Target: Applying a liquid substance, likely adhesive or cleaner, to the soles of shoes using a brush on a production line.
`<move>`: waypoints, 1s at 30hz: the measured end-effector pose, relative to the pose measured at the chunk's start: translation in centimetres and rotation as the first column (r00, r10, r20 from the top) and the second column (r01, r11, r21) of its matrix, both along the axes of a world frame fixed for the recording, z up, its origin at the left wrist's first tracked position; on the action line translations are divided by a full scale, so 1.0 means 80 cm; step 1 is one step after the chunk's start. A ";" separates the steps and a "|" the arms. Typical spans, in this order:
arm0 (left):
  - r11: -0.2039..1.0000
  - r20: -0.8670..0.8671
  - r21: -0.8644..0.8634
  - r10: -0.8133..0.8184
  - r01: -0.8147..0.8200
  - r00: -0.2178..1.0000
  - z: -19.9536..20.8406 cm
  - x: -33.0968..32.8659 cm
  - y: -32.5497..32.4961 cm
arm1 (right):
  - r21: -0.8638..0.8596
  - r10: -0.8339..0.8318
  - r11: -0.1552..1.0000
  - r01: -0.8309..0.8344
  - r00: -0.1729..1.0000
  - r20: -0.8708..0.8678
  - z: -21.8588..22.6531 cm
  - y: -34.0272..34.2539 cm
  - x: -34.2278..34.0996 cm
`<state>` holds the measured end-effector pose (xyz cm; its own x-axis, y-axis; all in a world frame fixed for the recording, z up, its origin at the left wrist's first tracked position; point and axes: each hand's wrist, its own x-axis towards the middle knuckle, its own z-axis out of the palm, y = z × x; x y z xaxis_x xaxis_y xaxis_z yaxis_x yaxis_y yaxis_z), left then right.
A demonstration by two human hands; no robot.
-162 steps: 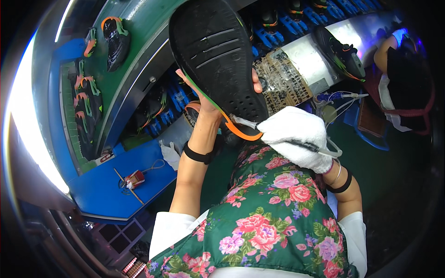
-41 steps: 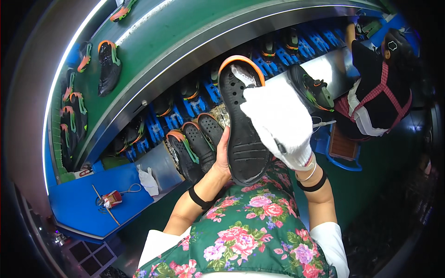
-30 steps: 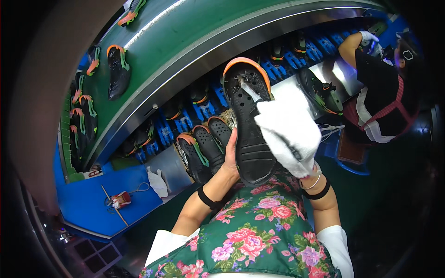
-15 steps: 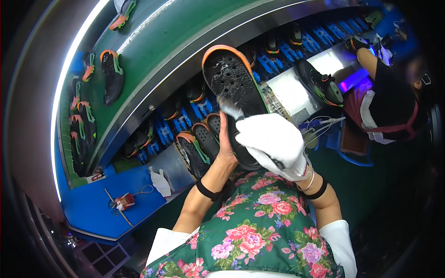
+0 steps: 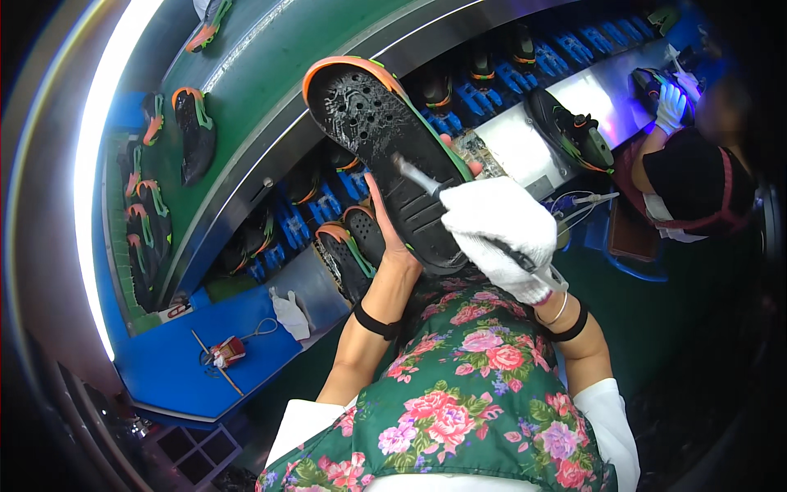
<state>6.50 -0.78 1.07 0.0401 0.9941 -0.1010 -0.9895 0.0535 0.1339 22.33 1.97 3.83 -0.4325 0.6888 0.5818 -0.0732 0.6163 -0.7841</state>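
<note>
A black shoe sole [image 5: 411,215] with an orange and green rim lies tilted across my bare left hand [image 5: 397,248]. My thumb runs along its left edge, and fingertips show past the right edge. Holes dot its forefoot, where a wet, shiny coating shows. My right hand [image 5: 502,236], in a white knit glove, is closed round the handle of a small brush [image 5: 420,178]. The brush's tip is over the middle of the sole; whether it touches is hard to tell. Beside my left forearm sit more soles [image 5: 343,254] with orange and green rims.
A green conveyor belt [image 5: 238,107] at the left carries several shoes. Shoes and blue holders [image 5: 485,98] line the lower level. A blue table [image 5: 172,361] bears a small red container [image 5: 228,353]. At the right, a co-worker's gloved hand [image 5: 670,111] is at a shoe under violet light.
The sole has shifted left and toward me, showing more of its surface. The brush has moved from its left edge to its middle. The co-worker's gloved hand has come into view.
</note>
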 end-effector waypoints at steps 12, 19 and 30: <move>0.963 0.051 0.245 -0.133 0.117 0.990 -0.019 -0.021 0.012 | 0.028 0.123 0.992 -0.125 0.990 0.063 0.013 -0.016 0.003; 0.981 0.079 0.170 -0.105 0.091 0.991 -0.032 -0.031 0.013 | -0.013 0.188 0.982 -0.188 0.982 -0.005 -0.003 -0.007 0.009; 0.982 -0.058 0.169 -0.077 0.086 0.995 -0.039 -0.042 0.011 | 0.004 0.190 0.982 -0.191 0.980 0.064 -0.015 -0.009 0.010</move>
<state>3.13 0.10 -2.03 0.1209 0.9904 0.0667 -0.9745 0.1056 0.1978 23.13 1.24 2.63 -0.5912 0.5846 0.5557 -0.1408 0.6036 -0.7848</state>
